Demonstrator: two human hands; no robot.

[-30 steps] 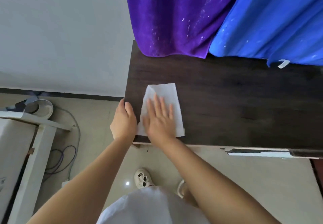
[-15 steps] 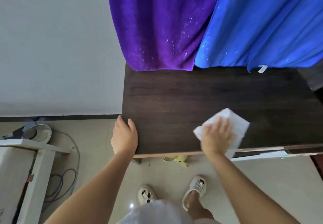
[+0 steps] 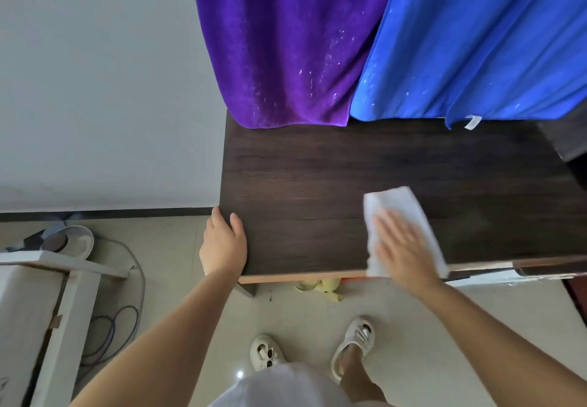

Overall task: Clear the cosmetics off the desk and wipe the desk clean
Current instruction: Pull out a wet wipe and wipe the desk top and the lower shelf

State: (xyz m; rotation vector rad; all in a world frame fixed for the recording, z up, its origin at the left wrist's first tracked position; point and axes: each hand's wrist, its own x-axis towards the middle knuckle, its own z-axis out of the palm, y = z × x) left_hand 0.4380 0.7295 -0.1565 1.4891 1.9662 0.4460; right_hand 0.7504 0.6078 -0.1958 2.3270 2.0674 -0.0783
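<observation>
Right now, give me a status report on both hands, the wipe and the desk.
Left hand grips the desk corner. Right hand presses flat on the white wipe near the front edge. No cosmetics visible on the desk; nothing blocking the wipe.

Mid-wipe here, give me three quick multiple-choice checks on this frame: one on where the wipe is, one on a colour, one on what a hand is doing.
1. Where is the white wipe?
A. on the floor
B. on the desk near its front edge, right of centre
C. draped over the purple cloth

2. What colour is the cloth hanging at the right, beside the purple cloth?
A. blue
B. green
C. red

3. What is the left hand doing?
A. lifting a bottle
B. pressing on the wipe
C. holding the desk's left front corner

Key: 1 B, the right hand presses it flat there. 2 A, the blue cloth hangs there. 3 C, its fingers wrap that corner.
</observation>
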